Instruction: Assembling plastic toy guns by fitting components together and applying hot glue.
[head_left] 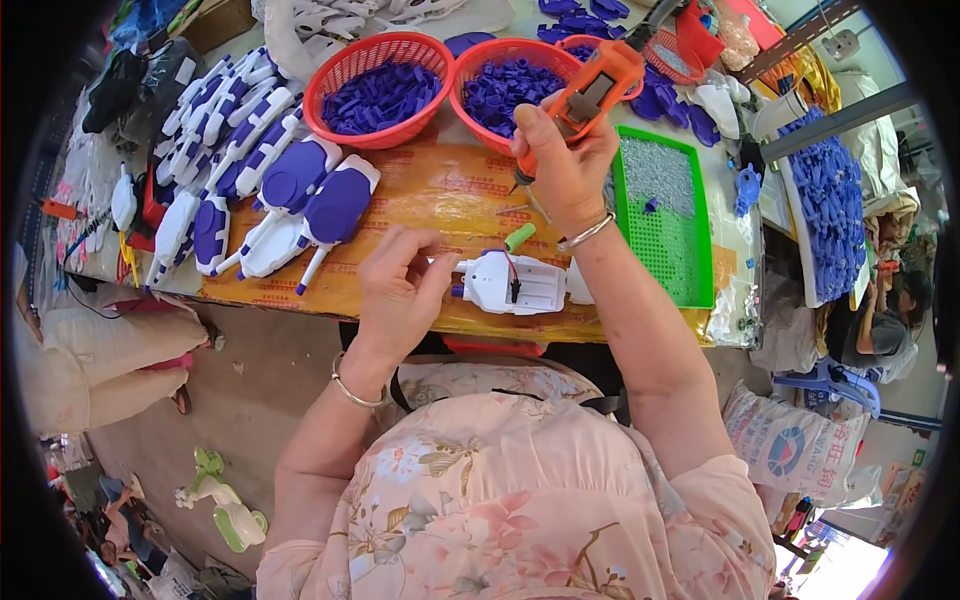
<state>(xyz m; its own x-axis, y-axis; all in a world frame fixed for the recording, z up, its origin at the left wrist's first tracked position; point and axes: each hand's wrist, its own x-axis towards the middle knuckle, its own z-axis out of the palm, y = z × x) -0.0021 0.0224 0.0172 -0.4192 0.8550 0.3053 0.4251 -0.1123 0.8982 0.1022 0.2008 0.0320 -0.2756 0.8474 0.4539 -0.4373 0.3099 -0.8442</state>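
Room to pass: bare tabletop [450, 185] fwd of L hand [393, 292] fingers, up to red basket [385, 140]. Purple-white units [340, 203] block L of them; white housing [490, 283] just R. R hand [572, 160] fingers: driver [598, 92] juts above & below, green tray [705, 235] near, on R.

R hand [572, 165] w/ orange elec. driver [598, 90]; L hand [400, 285] nr wht housing [490, 285]; grn tray [705, 240] R.

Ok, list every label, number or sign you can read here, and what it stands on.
Wording isn't copied here; print shows on:
White sack, right: large bluish characters and letters beside a round emblem.
Brown tabletop covering: rows of small red print, too blurred to read.
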